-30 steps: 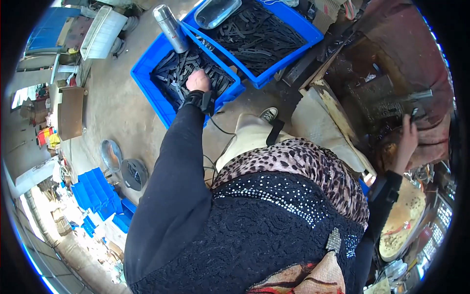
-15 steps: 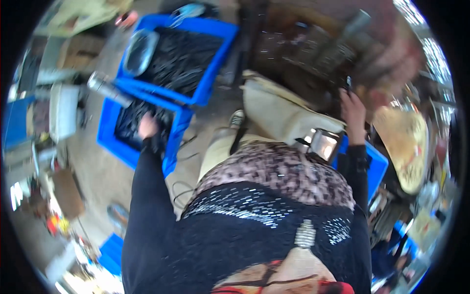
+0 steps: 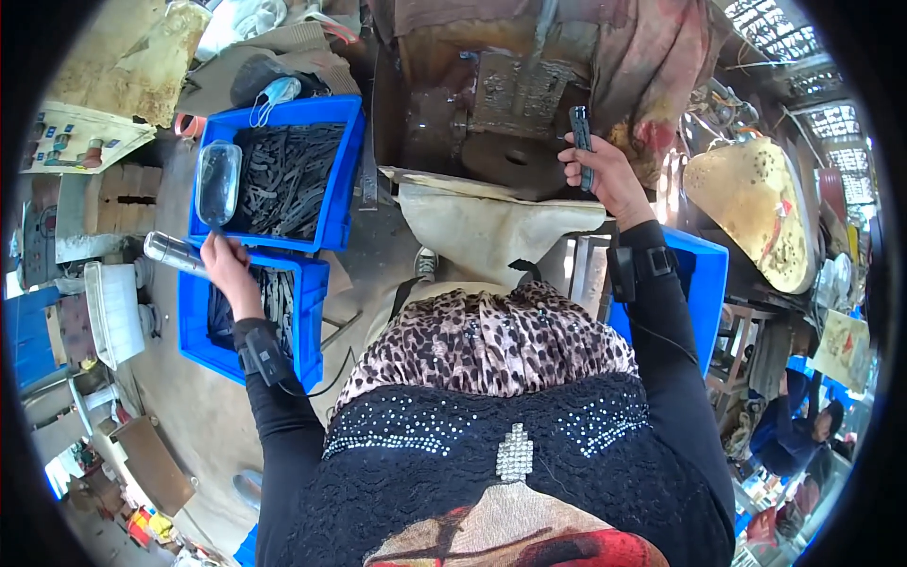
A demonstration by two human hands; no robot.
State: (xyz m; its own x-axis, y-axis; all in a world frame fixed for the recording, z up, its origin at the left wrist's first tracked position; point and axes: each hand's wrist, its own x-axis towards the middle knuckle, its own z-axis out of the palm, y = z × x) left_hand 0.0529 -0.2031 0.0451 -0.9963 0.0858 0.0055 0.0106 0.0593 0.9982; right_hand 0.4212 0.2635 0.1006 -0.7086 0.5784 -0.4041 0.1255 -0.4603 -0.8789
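Observation:
My right hand [image 3: 616, 180] grips a slim dark strip-shaped piece [image 3: 583, 142] with small holes near its top end, held upright in front of an open grimy metal housing [image 3: 416, 90]. Inside this housing lies a dark round disc [image 3: 515, 159]. At the left, my left hand [image 3: 230, 272] is closed above the border between two blue bins; a small dark tip shows at its fingers, too small to name. Dark flat strips [image 3: 288, 180] fill the far blue bin [image 3: 351, 142]. The near blue bin [image 3: 307, 326] holds more strips, partly hidden by my hand and forearm.
A clear oval dish [image 3: 219, 184] rests at the far bin's left side, and a silver bottle [image 3: 175, 253] lies by the near bin. Pale cloth [image 3: 491, 222] hangs below the housing. Another blue bin [image 3: 704, 283] stands right; a person [image 3: 789, 435] is farther off.
My left hand has lifted out of the near bin toward the dish. The view has turned and sharpened, and my right hand still holds the dark piece, now before the housing.

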